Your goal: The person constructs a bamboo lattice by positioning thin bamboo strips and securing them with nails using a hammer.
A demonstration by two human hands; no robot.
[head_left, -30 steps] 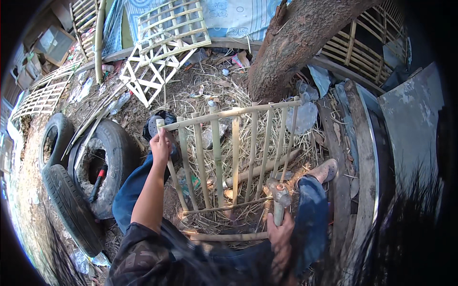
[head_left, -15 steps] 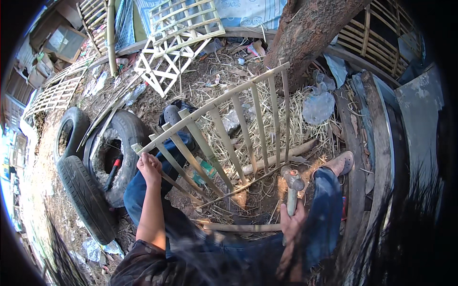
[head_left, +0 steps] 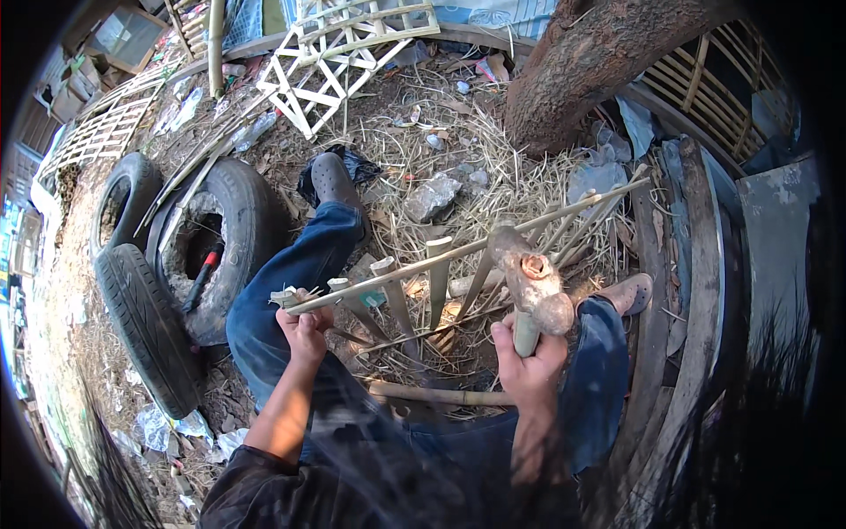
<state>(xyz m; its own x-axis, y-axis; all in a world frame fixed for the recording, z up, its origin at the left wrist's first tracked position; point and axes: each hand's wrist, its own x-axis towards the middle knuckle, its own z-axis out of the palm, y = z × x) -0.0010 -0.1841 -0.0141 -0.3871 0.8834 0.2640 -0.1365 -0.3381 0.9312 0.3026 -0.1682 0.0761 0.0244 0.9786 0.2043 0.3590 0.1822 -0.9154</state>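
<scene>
A bamboo slat panel (head_left: 441,256) leans over my lap, its top rail running from lower left to upper right. My left hand (head_left: 304,324) grips the left end of that rail. My right hand (head_left: 529,366) is closed around the handle of a worn hammer (head_left: 533,282), whose rusty head is raised just in front of the rail. My legs in blue jeans (head_left: 291,273) stretch out under the panel over dry straw.
Old tyres (head_left: 167,264) lie at the left, one with a red-handled tool (head_left: 204,269) inside. A tree trunk (head_left: 599,62) rises at the upper right. White lattice panels (head_left: 317,62) lie at the back. A grey stone (head_left: 432,196) sits in the straw.
The bamboo panel has tipped down toward me, from upright to nearly flat. My left hand followed the rail down. My right hand has lifted the hammer up to the rail.
</scene>
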